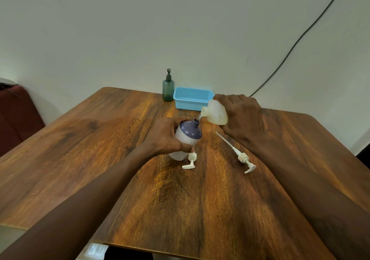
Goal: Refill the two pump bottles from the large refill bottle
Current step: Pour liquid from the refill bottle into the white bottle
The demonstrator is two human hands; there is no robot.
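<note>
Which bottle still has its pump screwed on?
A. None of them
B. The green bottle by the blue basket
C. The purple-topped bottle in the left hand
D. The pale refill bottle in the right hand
B: the green bottle stands capped with its dark pump beside the basket, while two white pumps lie loose on the table.

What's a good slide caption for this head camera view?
Right hand tips the refill bottle into the open purple-topped bottle steadied by the left hand.
</note>
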